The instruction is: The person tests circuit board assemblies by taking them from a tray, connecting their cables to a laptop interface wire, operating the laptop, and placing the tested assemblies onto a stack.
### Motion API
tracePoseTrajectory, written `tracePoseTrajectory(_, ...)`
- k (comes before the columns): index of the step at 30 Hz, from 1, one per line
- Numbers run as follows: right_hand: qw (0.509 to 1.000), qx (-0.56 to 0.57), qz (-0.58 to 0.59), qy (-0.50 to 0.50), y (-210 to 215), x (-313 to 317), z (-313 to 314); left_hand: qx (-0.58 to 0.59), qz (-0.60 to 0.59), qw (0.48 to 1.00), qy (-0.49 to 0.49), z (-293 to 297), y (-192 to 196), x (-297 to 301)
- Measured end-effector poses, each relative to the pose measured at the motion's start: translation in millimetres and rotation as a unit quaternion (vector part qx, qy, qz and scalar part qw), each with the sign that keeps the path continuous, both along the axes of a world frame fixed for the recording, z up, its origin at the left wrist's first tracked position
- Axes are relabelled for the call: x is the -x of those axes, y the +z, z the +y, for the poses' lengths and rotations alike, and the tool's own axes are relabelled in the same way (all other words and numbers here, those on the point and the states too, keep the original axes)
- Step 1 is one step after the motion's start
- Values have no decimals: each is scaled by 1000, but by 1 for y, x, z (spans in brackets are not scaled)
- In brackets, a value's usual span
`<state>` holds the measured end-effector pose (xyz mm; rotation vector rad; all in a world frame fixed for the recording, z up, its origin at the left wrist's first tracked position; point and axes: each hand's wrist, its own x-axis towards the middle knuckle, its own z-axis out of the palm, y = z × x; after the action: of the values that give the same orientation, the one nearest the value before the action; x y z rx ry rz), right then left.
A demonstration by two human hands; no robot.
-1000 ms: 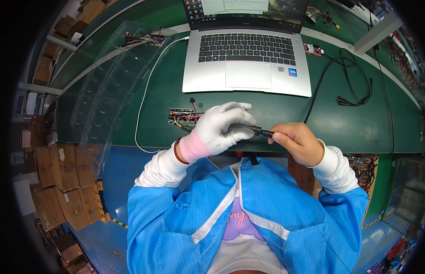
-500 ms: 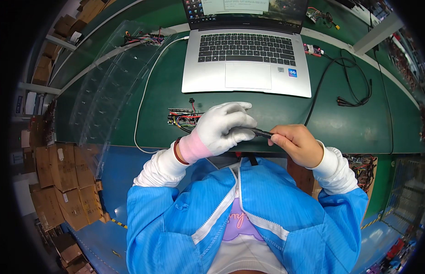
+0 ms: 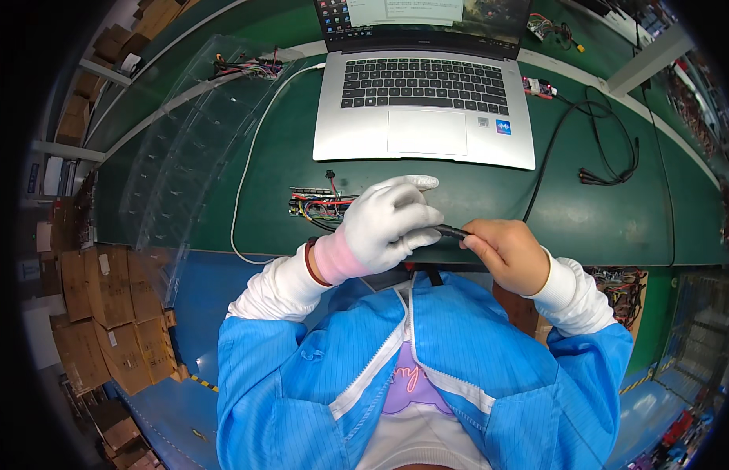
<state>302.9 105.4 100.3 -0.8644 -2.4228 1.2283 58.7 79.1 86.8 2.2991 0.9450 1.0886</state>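
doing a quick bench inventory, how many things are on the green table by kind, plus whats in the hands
laptop: 1
circuit board with coloured wires, by the gloved left hand: 1
black plug end, pinched between left hand and bare right hand: 1
black cable on the table: 1
white cable: 1
small red board beside the laptop: 1
clear plastic tray: 1
total: 7

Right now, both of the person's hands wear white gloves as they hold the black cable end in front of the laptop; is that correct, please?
Not quite: only the left hand wears a white glove; the right hand is bare, as the head view shows. Both do hold the black cable end in front of the laptop.
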Motion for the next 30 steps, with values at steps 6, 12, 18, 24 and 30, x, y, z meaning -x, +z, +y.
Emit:
tracePoseTrajectory(6,997,39,44,43,-3,-3,5,-17,-1,1000,-20,0,-3,-1)
tracePoseTrajectory(12,999,-27,7,16,-5,-3,-2,-44,33,998,-9,0,-11,-7)
tracePoseTrajectory(18,999,11,35,31,-17,-7,2,-53,7,998,-31,3,-21,-12)
tracePoseTrajectory(24,998,15,57,20,-16,1,8,-87,18,996,-4,10,-22,-9)
tracePoseTrajectory(30,999,-19,34,8,-32,-1,11,-118,-4,993,-19,7,-37,-9)
